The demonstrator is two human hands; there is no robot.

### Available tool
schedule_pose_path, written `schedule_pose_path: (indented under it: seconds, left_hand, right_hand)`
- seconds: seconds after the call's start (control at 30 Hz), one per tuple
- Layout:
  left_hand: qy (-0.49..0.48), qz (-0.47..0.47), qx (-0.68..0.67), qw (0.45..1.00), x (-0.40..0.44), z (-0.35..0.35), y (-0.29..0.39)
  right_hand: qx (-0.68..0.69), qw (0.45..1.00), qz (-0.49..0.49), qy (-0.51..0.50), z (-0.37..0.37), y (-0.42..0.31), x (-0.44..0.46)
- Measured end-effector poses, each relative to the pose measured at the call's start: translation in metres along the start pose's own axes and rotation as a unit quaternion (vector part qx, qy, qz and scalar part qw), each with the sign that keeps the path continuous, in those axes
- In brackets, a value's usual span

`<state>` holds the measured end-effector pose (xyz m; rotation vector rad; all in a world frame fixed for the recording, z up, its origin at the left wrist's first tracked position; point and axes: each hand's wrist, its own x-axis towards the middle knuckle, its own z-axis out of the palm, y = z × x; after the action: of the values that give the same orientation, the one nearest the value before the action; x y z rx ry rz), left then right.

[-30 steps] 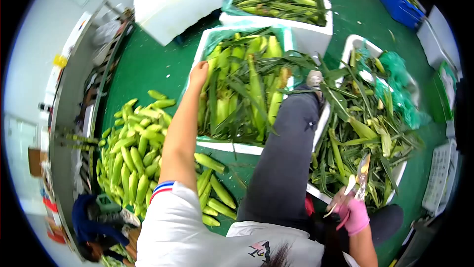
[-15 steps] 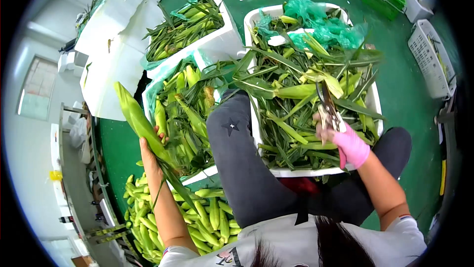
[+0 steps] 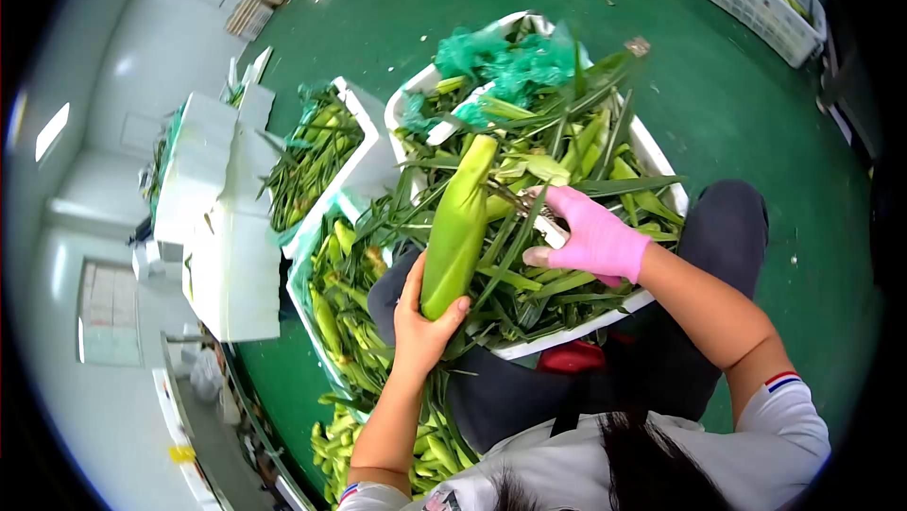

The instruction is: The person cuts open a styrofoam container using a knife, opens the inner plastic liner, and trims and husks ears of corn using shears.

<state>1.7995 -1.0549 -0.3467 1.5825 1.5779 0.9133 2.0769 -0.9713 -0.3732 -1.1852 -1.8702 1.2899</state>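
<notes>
My left hand (image 3: 423,330) is wrapped round the lower end of a green ear of corn (image 3: 457,228), its husk still on, held upright with the narrow end up. In my right hand (image 3: 600,232), in a pink glove, is a pair of pruning shears (image 3: 550,226) with pale handles. The dark blades point left, close beside the upper part of the ear; whether they touch it I cannot tell. Below both hands, cut leaves and husks (image 3: 539,282) fill a white foam box (image 3: 658,163).
Green plastic film (image 3: 510,58) lies over the box's far end. Another foam box (image 3: 326,360) with corn ears (image 3: 326,322) stands to the left, a leaf-filled one (image 3: 364,147) behind it. Corn ears (image 3: 439,454) are piled at lower left. A white basket (image 3: 756,10) stands far right.
My left hand has brought the ear from the left over to the leaf-filled box and turned it upright. My right hand and the shears now sit close to it. The view has shifted.
</notes>
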Motion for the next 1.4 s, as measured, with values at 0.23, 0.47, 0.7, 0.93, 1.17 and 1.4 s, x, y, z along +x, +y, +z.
schedule_pose_path:
  seconds: [0.23, 0.47, 0.7, 0.93, 1.17, 1.4]
  left_hand:
    - [-0.168, -0.208, -0.150, 0.952, 0.007, -0.027, 0.022]
    - [-0.196, -0.265, -0.140, 0.933, 0.022, -0.046, 0.024]
    - [-0.202, -0.285, -0.050, 0.936, 0.066, -0.094, 0.024]
    - [-0.463, 0.070, 0.354, 0.809, 0.118, -0.054, 0.107]
    - [-0.030, 0.306, 0.403, 0.862, 0.083, -0.012, 0.104]
    - [0.159, -0.078, -0.241, 0.954, 0.066, 0.077, 0.004]
  right_hand:
    - [0.207, 0.975, 0.008, -0.077, 0.013, 0.034, 0.004]
    - [0.219, 0.962, 0.149, -0.071, 0.038, 0.035, 0.003]
    - [-0.099, 0.991, 0.043, 0.073, -0.021, -0.009, -0.013]
    - [-0.109, 0.979, -0.138, -0.103, 0.004, -0.009, 0.009]
    - [0.199, 0.976, 0.084, -0.009, 0.011, 0.014, -0.002]
    - [0.172, 0.985, -0.008, -0.031, 0.026, 0.008, -0.010]
